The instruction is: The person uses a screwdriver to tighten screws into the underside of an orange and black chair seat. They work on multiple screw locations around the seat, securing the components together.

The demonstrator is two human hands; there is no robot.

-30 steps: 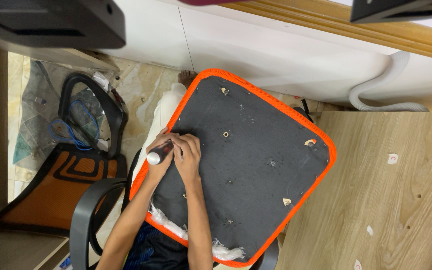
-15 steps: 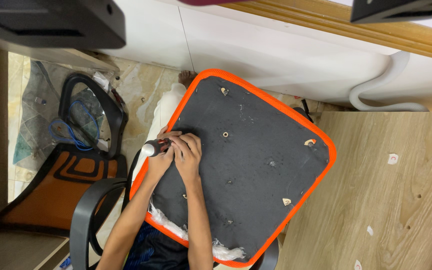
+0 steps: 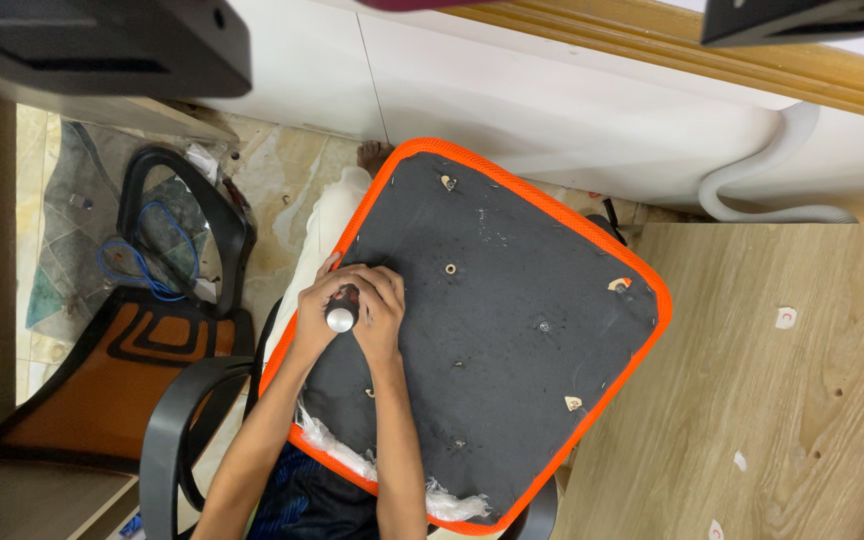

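While a light wooden worktop [image 3: 782, 400] fills the view from three to five o'clock, the upturned square chair seat with black fabric underside and orange piping [image 3: 512, 330] lies tilted like a diamond at the centre, one corner pointing toward eleven o'clock and the opposite one toward five. Crumpled clear plastic wrap [image 3: 352, 462] sticks out under its lower edge at six o'clock. At nine o'clock a black plastic chair armrest loop [image 3: 214, 215] and an orange-and-black mesh chair back [image 3: 122, 370] lie on the marbled tile floor [image 3: 282, 190], with a blue cord [image 3: 142, 265] among them. A white corrugated hose [image 3: 762, 190] curves along the white wall at two o'clock.

Both hands meet on the seat's left part. The left hand [image 3: 317, 312] and right hand [image 3: 380, 315] have their fingers curled snugly around a short tool with a dark handle and rounded silvery end cap [image 3: 340, 318], its long axis roughly upright, cap toward the camera. Small metal threaded inserts [image 3: 449, 268] dot the coarse fabric.
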